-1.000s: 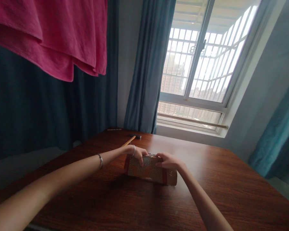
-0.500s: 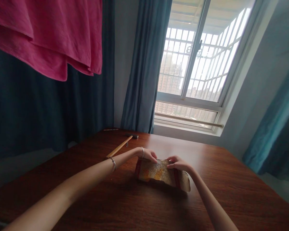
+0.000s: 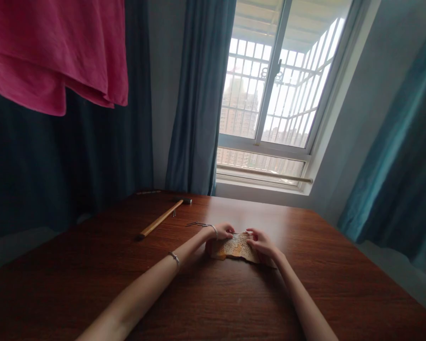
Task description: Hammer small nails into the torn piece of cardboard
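Observation:
On the table lies or slightly tilts a worn, pale board pitted with many small holes, with patches of yellow-orange and red. My left hand is closed on its far left edge, fingers pinched together. Across from it my right hand grips the far right part, thumb on the near face. The fingertips behind the edge are hidden. Just left of my left wrist are several thin dark nails. Farther left rests a hammer, its wooden handle pointing toward me and its dark head at the far end.
The brown wooden table spreads around both arms. Two more small nails lie beside the hammer. Blue curtains and a barred window stand behind the table; a pink cloth hangs at upper left.
The board has tipped down to a flatter pose, both hands still on it. My view has turned slightly right, and the hammer's whole handle and more nails now show.

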A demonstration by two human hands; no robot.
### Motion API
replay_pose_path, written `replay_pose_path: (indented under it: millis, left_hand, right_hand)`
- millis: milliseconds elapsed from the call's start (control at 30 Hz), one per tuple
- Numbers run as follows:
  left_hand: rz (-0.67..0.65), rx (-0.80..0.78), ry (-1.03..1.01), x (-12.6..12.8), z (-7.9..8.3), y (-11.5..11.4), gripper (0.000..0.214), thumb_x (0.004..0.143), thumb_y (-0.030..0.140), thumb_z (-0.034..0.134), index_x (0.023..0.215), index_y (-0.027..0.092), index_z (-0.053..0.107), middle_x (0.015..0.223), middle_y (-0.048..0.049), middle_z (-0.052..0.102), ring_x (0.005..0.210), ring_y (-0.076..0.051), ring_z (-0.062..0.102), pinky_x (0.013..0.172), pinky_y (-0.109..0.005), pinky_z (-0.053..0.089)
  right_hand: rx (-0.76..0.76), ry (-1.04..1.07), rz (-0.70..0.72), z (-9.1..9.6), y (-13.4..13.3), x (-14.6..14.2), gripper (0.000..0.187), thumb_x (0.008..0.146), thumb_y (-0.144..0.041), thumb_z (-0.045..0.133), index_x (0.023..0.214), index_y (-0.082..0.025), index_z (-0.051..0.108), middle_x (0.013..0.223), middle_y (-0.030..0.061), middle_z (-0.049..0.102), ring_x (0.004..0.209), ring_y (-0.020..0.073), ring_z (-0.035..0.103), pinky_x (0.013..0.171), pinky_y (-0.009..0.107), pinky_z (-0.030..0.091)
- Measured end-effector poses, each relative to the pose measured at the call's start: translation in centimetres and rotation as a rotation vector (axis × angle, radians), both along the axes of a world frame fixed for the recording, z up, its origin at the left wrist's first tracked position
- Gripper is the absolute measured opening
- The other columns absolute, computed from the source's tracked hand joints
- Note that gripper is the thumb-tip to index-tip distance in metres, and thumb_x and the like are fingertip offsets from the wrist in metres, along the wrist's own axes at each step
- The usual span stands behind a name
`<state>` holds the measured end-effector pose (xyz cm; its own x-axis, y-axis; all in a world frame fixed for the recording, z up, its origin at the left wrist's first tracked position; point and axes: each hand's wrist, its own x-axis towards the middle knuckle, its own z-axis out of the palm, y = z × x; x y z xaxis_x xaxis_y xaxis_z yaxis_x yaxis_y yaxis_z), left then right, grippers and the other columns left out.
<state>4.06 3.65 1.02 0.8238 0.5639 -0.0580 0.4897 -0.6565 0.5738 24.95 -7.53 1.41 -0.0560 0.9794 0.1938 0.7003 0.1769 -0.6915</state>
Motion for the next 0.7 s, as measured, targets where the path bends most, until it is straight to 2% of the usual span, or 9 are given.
replay_pose_path:
  millis: [133,300,367,433,500,567,633,700]
  left_hand:
    - [0.041,0.077,-0.014,-0.2,0.0,-0.3,0.030,0.074,0.024,0.051,0.102,0.016,0.061,0.079,-0.0015,0.061,0.067,-0.012,0.051,0.060,-0.020,0.038]
    - [0.033,0.276,-0.050,-0.6,-0.1,-1.2,0.029,0.078,0.024,0.047,0.105,0.019,0.057,0.082,-0.0027,0.060,0.075,-0.015,0.053,0.070,-0.023,0.040]
    - [0.035,0.341,-0.079,-1.0,-0.2,-1.7,0.028,0.080,0.027,0.045,0.104,0.018,0.057,0.088,-0.0049,0.060,0.081,-0.016,0.053,0.075,-0.024,0.040]
    - [0.024,0.391,-0.090,-1.4,-0.2,-2.1,0.033,0.080,0.037,0.047,0.105,0.018,0.057,0.096,-0.0071,0.057,0.088,-0.018,0.052,0.081,-0.026,0.039]
    - [0.001,0.418,-0.066,-1.8,0.0,-2.5,0.050,0.071,0.052,0.054,0.108,0.019,0.056,0.102,-0.0083,0.054,0.095,-0.022,0.049,0.084,-0.028,0.038]
    - [-0.019,0.417,-0.019,-2.2,0.3,-2.8,0.071,0.057,0.063,0.061,0.113,0.021,0.053,0.107,-0.0086,0.051,0.100,-0.025,0.046,0.087,-0.030,0.037]
    - [-0.025,0.395,0.035,-2.4,0.8,-3.0,0.088,0.046,0.067,0.065,0.120,0.022,0.048,0.111,-0.0086,0.048,0.103,-0.027,0.044,0.088,-0.032,0.036]
    - [-0.034,0.359,0.088,-2.4,1.3,-3.1,0.100,0.041,0.069,0.066,0.127,0.025,0.039,0.114,-0.0083,0.046,0.106,-0.028,0.043,0.090,-0.034,0.035]
  right_hand:
    - [0.076,-0.103,-0.047,-0.5,0.1,-0.4,0.046,0.069,-0.030,0.058,0.114,-0.022,0.053,0.085,0.0040,0.063,0.081,0.0190,0.054,0.077,0.033,0.040]
    - [0.141,-0.190,-0.101,-0.8,-0.1,-0.8,0.045,0.073,-0.032,0.057,0.116,-0.023,0.050,0.093,0.0058,0.063,0.089,0.0203,0.053,0.083,0.033,0.037]
    - [0.162,-0.209,-0.116,-1.0,-0.2,-0.8,0.043,0.074,-0.033,0.056,0.116,-0.023,0.050,0.094,0.0062,0.063,0.092,0.0210,0.052,0.084,0.033,0.037]
    - [0.177,-0.222,-0.122,-1.2,-0.2,-0.8,0.043,0.075,-0.033,0.055,0.116,-0.023,0.049,0.095,0.0063,0.063,0.094,0.0213,0.052,0.085,0.033,0.036]
    - [0.183,-0.229,-0.123,-1.5,-0.1,-0.7,0.044,0.075,-0.033,0.054,0.118,-0.023,0.048,0.096,0.0061,0.063,0.094,0.0211,0.052,0.085,0.033,0.036]
    - [0.181,-0.232,-0.120,-1.7,0.0,-0.6,0.046,0.076,-0.033,0.053,0.120,-0.022,0.046,0.098,0.0063,0.063,0.093,0.0206,0.053,0.084,0.033,0.037]
    - [0.173,-0.231,-0.110,-1.9,0.2,-0.5,0.048,0.076,-0.032,0.051,0.122,-0.022,0.044,0.102,0.0066,0.062,0.094,0.0199,0.054,0.084,0.032,0.037]
    - [0.163,-0.231,-0.092,-1.9,0.3,-0.4,0.051,0.076,-0.031,0.050,0.125,-0.023,0.040,0.109,0.0066,0.059,0.096,0.0193,0.054,0.086,0.032,0.037]
